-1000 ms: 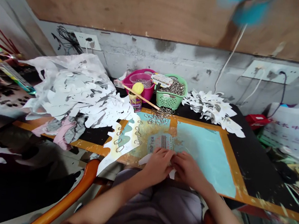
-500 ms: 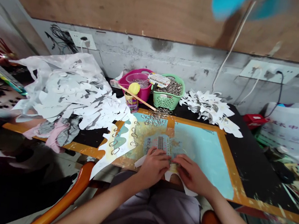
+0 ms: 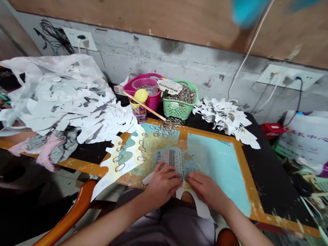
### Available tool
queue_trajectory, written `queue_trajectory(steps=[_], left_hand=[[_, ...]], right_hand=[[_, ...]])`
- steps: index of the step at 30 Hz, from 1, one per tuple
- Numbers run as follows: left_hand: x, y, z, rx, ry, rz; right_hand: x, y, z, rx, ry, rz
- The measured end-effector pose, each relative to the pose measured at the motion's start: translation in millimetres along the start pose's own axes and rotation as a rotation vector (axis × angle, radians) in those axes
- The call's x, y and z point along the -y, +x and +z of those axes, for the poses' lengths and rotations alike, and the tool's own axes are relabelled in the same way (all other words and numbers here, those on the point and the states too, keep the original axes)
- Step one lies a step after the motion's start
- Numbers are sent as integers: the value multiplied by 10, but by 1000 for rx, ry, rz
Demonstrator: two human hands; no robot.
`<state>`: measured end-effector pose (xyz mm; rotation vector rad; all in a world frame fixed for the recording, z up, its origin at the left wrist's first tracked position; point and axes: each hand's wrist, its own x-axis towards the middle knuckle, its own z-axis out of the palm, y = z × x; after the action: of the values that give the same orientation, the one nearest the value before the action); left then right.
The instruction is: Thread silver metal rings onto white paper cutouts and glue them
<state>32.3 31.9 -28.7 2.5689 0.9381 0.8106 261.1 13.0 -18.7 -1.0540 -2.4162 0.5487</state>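
Observation:
My left hand and my right hand meet at the near edge of the table, fingers curled and pinching a stack of white paper cutouts that hangs off the edge over my lap. A small metal ring seems to sit between the fingertips, but it is too small to be sure. The hands rest on a colourful printed board with an orange border. A finished stack of cutouts with metal rings lies just left of my left hand.
A green basket of metal rings, a pink basket and a yellow-capped bottle stand at the back. Loose rings lie before them. Heaps of white cutouts lie at left and back right. An orange chair arm curves at lower left.
The view has drifted left and down. My hands stay together at the table edge, and the white cutouts now hang lower over my lap.

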Motion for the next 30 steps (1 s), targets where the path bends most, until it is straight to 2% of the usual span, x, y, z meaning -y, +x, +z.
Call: queue_trajectory(steps=[2,4,7,9,10,11,13,15,18,25,30], left_hand=[[-7,-13,4,-3,36,23],[-14,-25,14,-15,77,46],[-20,-38,32,-35,130,79],[-26,-44,40,-33,159,94],[-31,-47,43,-29,173,98],[-38,-51,45,-24,188,100],[-53,-58,49,-15,216,105],[-67,-68,55,1,238,119],[-72,-83,68,23,254,143],[-37,-114,76,4,251,168],[-63,-85,46,25,200,90]], right_hand=[[-29,-7,-11,4,72,26],[-89,-23,-34,-76,228,116],[-162,-70,-88,-415,485,328],[-130,-100,-115,-574,509,389],[-84,-109,-118,-571,469,368],[-22,-114,-113,-510,410,318],[114,-113,-77,-325,292,176],[218,-108,-22,-201,212,73],[263,-112,56,-129,139,53],[203,-162,140,-132,87,66],[167,-104,137,-307,113,190]])
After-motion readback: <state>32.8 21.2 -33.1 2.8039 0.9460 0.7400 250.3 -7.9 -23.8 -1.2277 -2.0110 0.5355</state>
